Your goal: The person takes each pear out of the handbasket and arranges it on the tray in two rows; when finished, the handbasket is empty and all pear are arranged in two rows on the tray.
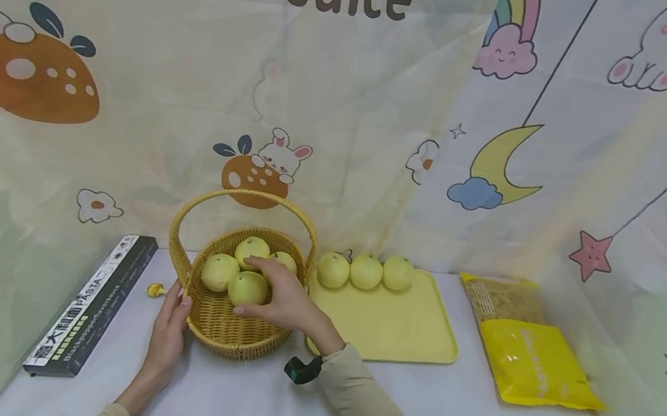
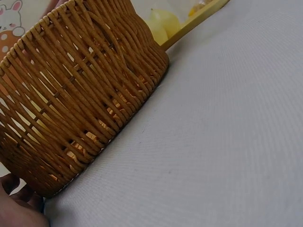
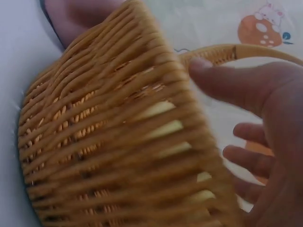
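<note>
A wicker basket (image 1: 235,333) with an arched handle holds several round yellow-green fruits, perhaps apples or pears. My right hand (image 1: 287,296) reaches over its right rim, thumb and fingers spread about the front fruit (image 1: 247,290). In the right wrist view, a gap shows between the thumb and fingers of the right hand (image 3: 265,137) above the rim, with no fruit in it. My left hand (image 1: 169,333) rests along the basket's left side, near the handle's base. The left wrist view shows the left hand's fingers (image 2: 21,201) low beside the wicker wall (image 2: 80,90).
Right of the basket lies a yellow tray (image 1: 384,328), with three similar fruits (image 1: 366,272) in a row at its back edge. A dark pasta box (image 1: 91,304) lies at left, near a small yellow item (image 1: 156,290). Yellow food bags (image 1: 537,365) lie at right.
</note>
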Demonstrator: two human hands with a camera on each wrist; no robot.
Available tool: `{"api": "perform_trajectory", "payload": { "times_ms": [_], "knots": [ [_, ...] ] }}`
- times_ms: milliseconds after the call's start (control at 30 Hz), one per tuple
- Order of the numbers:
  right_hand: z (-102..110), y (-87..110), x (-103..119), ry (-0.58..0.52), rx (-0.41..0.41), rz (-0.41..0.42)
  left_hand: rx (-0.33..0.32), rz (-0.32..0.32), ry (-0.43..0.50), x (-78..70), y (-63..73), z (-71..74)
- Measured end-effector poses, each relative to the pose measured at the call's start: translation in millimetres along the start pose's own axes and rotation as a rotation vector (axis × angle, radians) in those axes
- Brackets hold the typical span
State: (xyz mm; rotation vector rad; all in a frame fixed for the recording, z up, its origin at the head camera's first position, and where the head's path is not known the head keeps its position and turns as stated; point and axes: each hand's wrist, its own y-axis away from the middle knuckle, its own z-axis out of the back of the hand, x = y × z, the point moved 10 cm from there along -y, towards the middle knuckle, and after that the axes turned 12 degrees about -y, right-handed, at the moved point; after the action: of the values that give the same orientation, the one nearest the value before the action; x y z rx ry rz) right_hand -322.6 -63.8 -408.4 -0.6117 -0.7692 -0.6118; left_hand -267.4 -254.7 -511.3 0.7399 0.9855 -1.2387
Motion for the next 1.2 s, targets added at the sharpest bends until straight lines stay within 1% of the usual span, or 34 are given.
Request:
{"api": "perform_trajectory", "payload": {
  "times_ms": [100,267,367,500,667,900,1067,1200],
  "knots": [
    [-8,-1.7,-6,0.021,0.011,-0.039,0.006,0.001,0.010,-0.2,1.5,-3.3],
    [-15,-1.7,-12,0.100,0.033,-0.077,0.011,-0.007,0.014,-1.6,3.6,-6.3],
    [-15,-2.4,-12,0.129,0.039,-0.087,0.010,-0.019,0.013,-3.6,3.6,-6.2],
    [-15,-3.8,-13,0.127,0.037,-0.106,0.004,-0.030,0.008,-6.1,2.6,-4.8],
    [-16,-6.3,-15,0.145,0.030,-0.132,-0.006,-0.021,-0.008,-5.6,2.1,-2.2],
    [-19,-7.8,-17,0.228,0.013,-0.165,-0.011,-0.006,-0.025,-4.1,2.3,-0.4],
    [-20,-8.1,-16,0.232,-0.005,-0.160,-0.014,-0.019,-0.037,-5.1,2.9,0.2],
    [-22,-7.9,-17,0.218,0.008,-0.170,-0.016,-0.040,-0.032,-6.4,2.6,0.6]
  ]
}}
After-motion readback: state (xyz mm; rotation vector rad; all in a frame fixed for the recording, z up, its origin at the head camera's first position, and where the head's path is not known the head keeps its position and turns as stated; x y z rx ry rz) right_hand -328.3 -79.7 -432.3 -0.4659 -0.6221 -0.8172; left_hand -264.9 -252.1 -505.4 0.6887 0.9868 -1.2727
